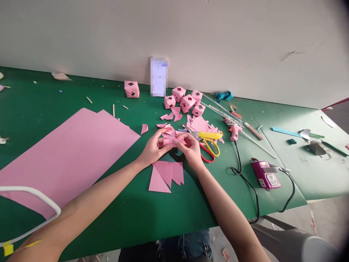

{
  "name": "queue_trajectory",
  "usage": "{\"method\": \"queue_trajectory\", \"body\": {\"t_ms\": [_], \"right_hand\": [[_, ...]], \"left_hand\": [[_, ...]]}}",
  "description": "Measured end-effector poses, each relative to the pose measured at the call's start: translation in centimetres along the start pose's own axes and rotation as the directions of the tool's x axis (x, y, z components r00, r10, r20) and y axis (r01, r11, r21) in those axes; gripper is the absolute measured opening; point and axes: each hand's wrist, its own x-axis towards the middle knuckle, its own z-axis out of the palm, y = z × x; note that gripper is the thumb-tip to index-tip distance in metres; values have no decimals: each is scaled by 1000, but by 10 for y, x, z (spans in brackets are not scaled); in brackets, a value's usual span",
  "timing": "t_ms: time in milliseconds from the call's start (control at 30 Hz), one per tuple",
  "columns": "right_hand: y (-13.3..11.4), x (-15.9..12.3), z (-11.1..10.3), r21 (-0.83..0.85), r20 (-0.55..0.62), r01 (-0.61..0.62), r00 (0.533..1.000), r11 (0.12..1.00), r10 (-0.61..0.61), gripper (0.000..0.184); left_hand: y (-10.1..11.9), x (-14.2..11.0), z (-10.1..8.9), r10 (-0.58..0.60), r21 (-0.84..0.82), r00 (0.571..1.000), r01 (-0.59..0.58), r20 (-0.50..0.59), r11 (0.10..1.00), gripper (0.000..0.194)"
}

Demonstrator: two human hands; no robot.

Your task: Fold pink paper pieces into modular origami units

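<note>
Paper (167,141), pink and folded into a small strip-like piece, is pinched between the thumbs and fingers of the left hand (152,149) and the right hand (193,149). Both hands are brought close together above the green tabletop (122,218), thumbs side by side on the near face; how the fingertips sit behind it cannot be told.

Just below the hands, on the near side, lie flat, angular pink paper cutouts (160,178), partly overlapping. To the left of the hands spread large, flat pink paper sheets (81,153). Just to the right of the right hand rest metal scissors with red and yellow handles (205,146), and past their blades is a heap of small pink paper scraps (199,123).

Beyond the hands, five faceted pink paper balls with dark diamond-shaped openings (188,103) stand grouped together; a similar sixth pink paper ball (132,90) sits apart, farther left. Between these, straight beyond the hands, a lit rectangular screen (159,76), its contents blurred, stands upright near the pale wall (109,40).

Farther right of the hands lie a pink glue gun (233,133) with a black cord (256,200), long clear plastic sticks (259,144) and a purple power socket block (265,174).
</note>
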Motion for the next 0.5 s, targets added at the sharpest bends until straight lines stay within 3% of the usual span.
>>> {"method": "queue_trajectory", "body": {"t_ms": [300,500], "right_hand": [[2,0,-2,18,16,-25,1000,1000,25,41],[3,3,-2,-11,22,-56,998,998,57,33]], "left_hand": [[-2,-1,-1,-34,22,999,34,-20,999,69],[-2,0,-1,-23,14,1000,23,-11,1000,70]]}}
